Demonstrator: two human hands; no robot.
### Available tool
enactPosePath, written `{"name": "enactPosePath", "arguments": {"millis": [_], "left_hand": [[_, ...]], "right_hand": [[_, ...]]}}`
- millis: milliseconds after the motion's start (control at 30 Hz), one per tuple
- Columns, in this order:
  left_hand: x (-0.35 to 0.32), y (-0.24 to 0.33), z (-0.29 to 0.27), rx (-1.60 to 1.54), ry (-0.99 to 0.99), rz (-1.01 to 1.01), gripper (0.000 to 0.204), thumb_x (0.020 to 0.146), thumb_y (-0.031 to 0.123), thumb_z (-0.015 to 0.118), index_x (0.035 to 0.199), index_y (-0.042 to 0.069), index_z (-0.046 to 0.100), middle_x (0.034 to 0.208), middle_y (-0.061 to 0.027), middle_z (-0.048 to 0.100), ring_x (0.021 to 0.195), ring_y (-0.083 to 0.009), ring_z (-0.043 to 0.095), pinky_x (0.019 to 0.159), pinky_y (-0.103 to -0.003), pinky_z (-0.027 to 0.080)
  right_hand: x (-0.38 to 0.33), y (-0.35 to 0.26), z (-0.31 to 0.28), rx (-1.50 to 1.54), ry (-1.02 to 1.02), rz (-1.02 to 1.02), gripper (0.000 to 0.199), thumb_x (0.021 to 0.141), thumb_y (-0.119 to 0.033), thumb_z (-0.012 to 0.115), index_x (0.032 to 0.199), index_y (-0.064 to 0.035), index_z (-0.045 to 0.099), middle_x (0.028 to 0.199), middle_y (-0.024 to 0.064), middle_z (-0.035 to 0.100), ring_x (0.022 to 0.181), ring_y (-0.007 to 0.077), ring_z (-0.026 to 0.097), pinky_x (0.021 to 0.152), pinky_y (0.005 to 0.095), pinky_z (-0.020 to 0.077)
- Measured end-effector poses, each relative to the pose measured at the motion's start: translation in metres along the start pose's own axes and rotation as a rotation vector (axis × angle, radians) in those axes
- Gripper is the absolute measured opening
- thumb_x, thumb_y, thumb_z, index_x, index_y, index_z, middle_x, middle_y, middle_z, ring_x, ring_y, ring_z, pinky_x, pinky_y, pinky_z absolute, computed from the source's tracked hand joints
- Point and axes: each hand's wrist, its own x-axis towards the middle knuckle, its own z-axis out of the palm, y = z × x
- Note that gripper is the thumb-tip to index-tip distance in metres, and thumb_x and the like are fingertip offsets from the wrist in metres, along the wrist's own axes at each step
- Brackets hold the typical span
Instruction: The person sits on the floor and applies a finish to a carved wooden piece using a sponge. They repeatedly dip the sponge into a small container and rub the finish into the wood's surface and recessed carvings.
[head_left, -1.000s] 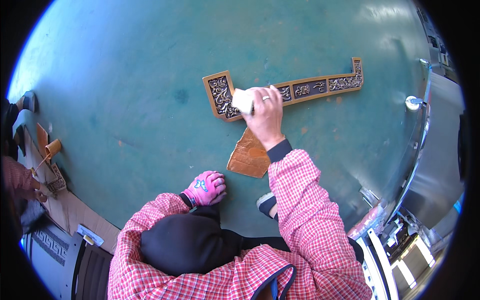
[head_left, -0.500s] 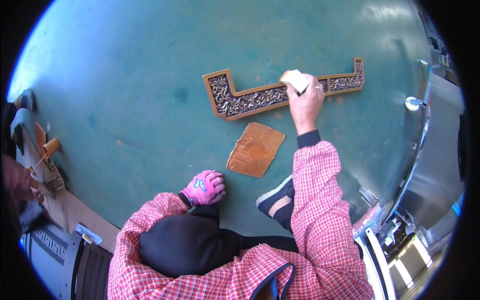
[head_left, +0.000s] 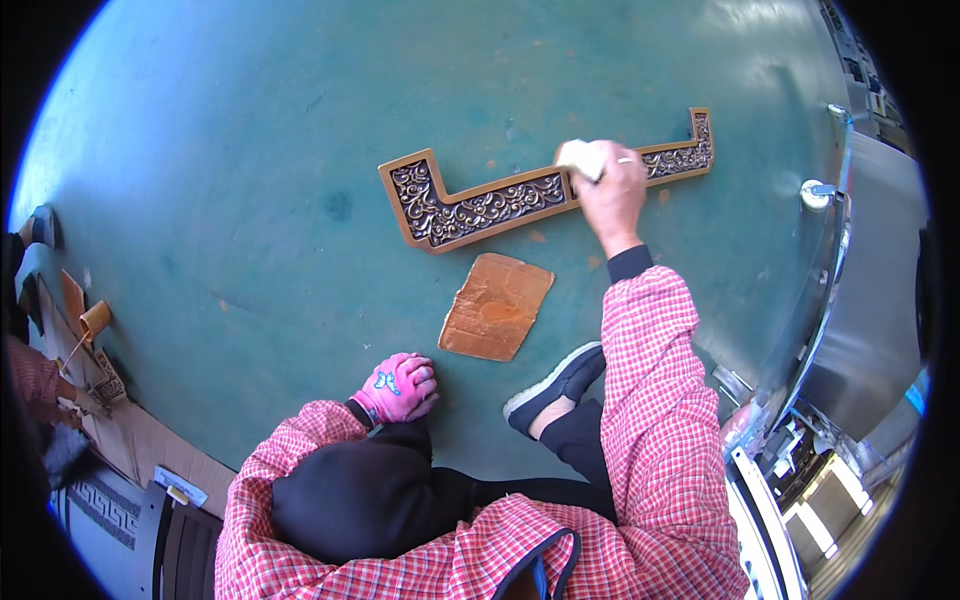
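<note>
my right hand (head_left: pixel 612 190) grips a pale pad (head_left: pixel 582 158) pressed on the carved frame (head_left: pixel 480 200); my left hand (head_left: pixel 398 388), pink-gloved, rests curled on the green floor (head_left: pixel 250 150).

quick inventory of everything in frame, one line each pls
carved ornamental moulding: 1, gold-brown frame with dark scrollwork, flat on the floor, upper centre
pale cloth pad: 1, off-white, pressed on the moulding
brown sheet: 1, orange-brown, flat on the floor just below the moulding
green floor: 1, teal, fills most of the view
cardboard with small carved pieces: a few, brown, far left edge
metal fittings: silver, right edge
shoe: 1, dark with pale sole, lower centre
left hand: pink glove, fist resting on the floor
right hand: bare, ring on a finger, holding the cloth pad
</note>
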Motion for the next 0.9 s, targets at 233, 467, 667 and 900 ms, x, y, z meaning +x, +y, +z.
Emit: {"name": "enactPosePath", "arguments": {"millis": [233,467,667,900], "left_hand": [[0.001,0.003,-0.002,0.017,-0.002,-0.011,0.021,0.076,0.025,0.072,0.088,0.010,0.064,0.095,-0.0069,0.063,0.103,-0.0296,0.061,0.085,-0.046,0.050],[0.004,0.000,-0.001,-0.002,0.007,0.013,0.022,0.076,0.026,0.072,0.088,0.010,0.064,0.095,-0.0071,0.063,0.103,-0.0295,0.061,0.086,-0.046,0.050],[0.004,0.000,0.000,-0.018,-0.006,0.013,0.022,0.076,0.025,0.072,0.089,0.010,0.064,0.096,-0.0076,0.063,0.103,-0.0294,0.060,0.087,-0.045,0.051],[0.004,0.004,-0.003,-0.014,-0.002,0.010,0.021,0.076,0.025,0.072,0.088,0.010,0.065,0.095,-0.0069,0.064,0.103,-0.0286,0.061,0.086,-0.045,0.051]], "right_hand": [[-0.004,0.000,0.002,0.013,-0.023,-0.010,0.036,0.066,-0.015,0.082,0.097,-0.0117,0.063,0.094,0.0080,0.066,0.095,0.0295,0.059,0.087,0.0462,0.0433],[-0.005,0.009,-0.002,0.001,-0.034,-0.077,0.035,0.067,-0.016,0.081,0.096,-0.0105,0.062,0.092,0.0072,0.066,0.096,0.0302,0.059,0.086,0.0441,0.0438],[-0.011,-0.031,-0.002,0.163,-0.065,-0.246,0.038,0.066,-0.018,0.082,0.098,-0.0120,0.062,0.096,0.0083,0.065,0.096,0.0315,0.059,0.087,0.0474,0.0432],[-0.009,-0.032,-0.009,0.174,0.057,-0.010,0.036,0.066,-0.017,0.082,0.095,-0.0107,0.061,0.090,0.0088,0.064,0.095,0.0315,0.059,0.085,0.0445,0.0444]]}}
